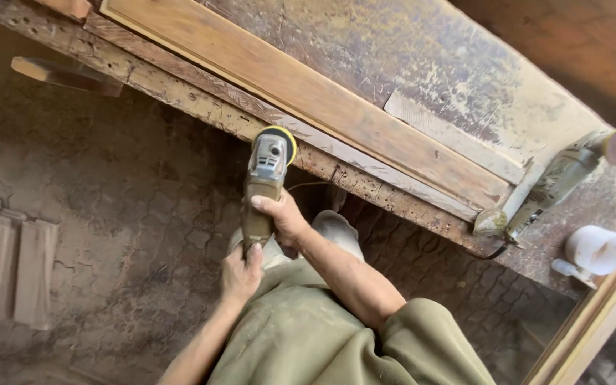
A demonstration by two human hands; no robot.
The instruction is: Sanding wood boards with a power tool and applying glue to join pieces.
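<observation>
Over on the far left there's a stack of short wooden slats (8, 267) lying on the dusty paved ground (122, 207), well away from everything else, and a loose wood offcut (65, 73) sticks out from under the workbench's top left end. Moving in, the person's left hand (242, 272) is wrapped around the tail end of an angle grinder (265, 182), fingers closed on the handle, and the right hand (283, 217) is clamped around the body just above it, so both hands are gripping the tool. The grinder points up and away from the person, its yellow-rimmed disc (277, 135) right up against the near edge of the workbench (422, 64), touching or nearly touching the worn, pitted front rail; can't tell which. On the bench, a long framed wooden panel (308, 89) lies along that near edge, running from the upper left toward the right. Further right a second power tool (561, 178), grimy with a round pad at its end, rests on the benchtop near the right end, and just past it sits a white roll (597, 248) close to the bench's right corner.
</observation>
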